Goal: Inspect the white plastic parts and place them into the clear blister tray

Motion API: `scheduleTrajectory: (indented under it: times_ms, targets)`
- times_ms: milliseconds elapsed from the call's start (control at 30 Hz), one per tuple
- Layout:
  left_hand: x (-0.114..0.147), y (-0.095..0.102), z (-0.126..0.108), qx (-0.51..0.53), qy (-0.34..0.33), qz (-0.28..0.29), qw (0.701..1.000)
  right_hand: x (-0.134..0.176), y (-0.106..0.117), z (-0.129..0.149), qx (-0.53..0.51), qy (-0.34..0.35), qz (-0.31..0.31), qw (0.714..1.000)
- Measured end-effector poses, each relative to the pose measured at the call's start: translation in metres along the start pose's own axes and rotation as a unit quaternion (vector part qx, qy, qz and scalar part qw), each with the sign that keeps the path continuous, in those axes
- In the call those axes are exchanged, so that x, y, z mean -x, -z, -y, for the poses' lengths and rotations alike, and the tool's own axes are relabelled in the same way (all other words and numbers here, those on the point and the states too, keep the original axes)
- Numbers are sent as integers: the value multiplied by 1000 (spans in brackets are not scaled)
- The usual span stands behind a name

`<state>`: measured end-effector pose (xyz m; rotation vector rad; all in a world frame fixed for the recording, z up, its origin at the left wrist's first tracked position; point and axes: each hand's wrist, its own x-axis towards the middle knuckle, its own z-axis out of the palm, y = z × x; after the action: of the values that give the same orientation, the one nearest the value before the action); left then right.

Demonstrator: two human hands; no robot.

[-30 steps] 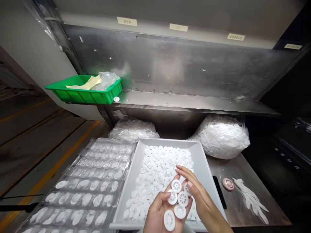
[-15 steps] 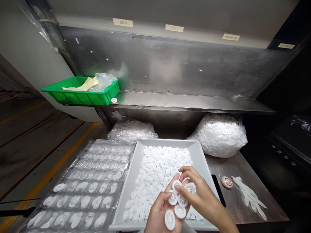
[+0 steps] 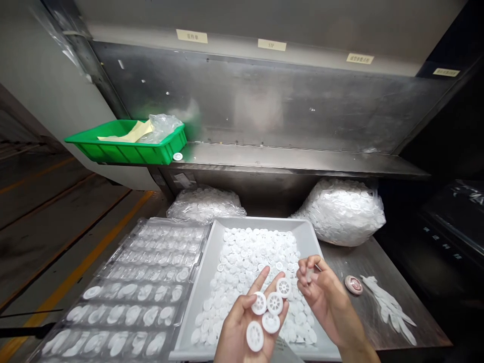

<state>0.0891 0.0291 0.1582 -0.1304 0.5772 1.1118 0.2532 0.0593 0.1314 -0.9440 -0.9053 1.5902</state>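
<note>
Several white plastic spoked discs [image 3: 274, 303] rest on the upturned palm and fingers of my left hand [image 3: 236, 327], whose fingers are partly spread around them. The hand hovers over the near part of a grey tray [image 3: 202, 282] full of loose white discs [image 3: 249, 262]. To its right, my right hand [image 3: 321, 285] is raised above the tray's right rim with its fingers curled together. A pale piece shows between those fingertips, apparently one white disc, mostly hidden by them.
Left of the tray lies a clear blister tray [image 3: 181, 297] with white pieces in its pockets. Bags of white parts [image 3: 348, 212] stand behind. A glove [image 3: 387, 305] and a round pink-white object [image 3: 353, 285] lie right. A green bin [image 3: 128, 148] sits on the shelf [image 3: 287, 157].
My hands have come apart: the right moved up and right off the left palm with its fingers closed. The left palm holds one disc fewer and has shifted slightly left.
</note>
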Motion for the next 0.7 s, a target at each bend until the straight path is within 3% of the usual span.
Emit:
scheduleTrajectory:
  times_ms: [133, 300, 500, 700]
  targets:
    - [4, -8, -4, -50, -20, -30, 998, 7, -6, 1, 110, -16, 29, 993]
    - [8, -13, -5, -80, -27, -36, 996, 4, -8, 2, 303, 15, 76, 950]
    - [8, -8, -3, -82, -11, -13, 997, -2, -7, 1, 296, 42, 75, 951]
    - [4, 2, 1, -30, 30, 51, 998, -2, -17, 5, 300, 50, 88, 949]
